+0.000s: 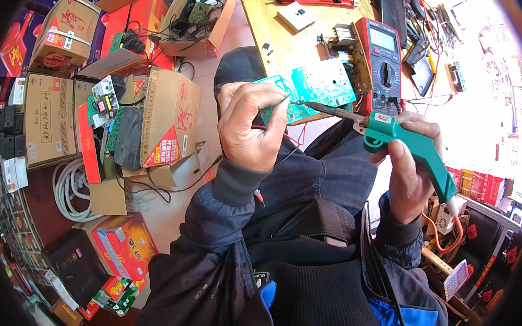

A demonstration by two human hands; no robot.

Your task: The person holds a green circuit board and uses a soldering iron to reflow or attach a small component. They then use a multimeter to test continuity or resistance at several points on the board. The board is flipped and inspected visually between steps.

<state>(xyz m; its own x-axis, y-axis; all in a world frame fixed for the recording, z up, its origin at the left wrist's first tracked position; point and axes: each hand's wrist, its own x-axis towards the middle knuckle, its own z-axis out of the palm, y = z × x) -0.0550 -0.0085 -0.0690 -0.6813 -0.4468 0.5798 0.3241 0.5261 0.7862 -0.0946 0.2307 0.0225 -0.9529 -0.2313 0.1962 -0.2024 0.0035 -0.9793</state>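
Note:
My right hand (pixel 410 181) is wrapped round the green pistol-shaped handle of a soldering iron (pixel 414 147). Its dark tip points left, toward the fingertips of my left hand (pixel 250 125). The thumb and index finger of that hand are pinched together close to the tip; whatever lies between them is too small to make out. Behind the tip, a green circuit board (pixel 328 81) rests at the near edge of the wooden bench (pixel 264 13). Whether the tip touches the board cannot be told.
A red multimeter (pixel 382 66) stands beside the board, with metal heat sinks (pixel 344 35) next to it. Tools crowd the bench's right side. On the left are open cardboard boxes (pixel 168 118) of electronic parts, a coiled white hose (pixel 71 189) and loose cables on the floor.

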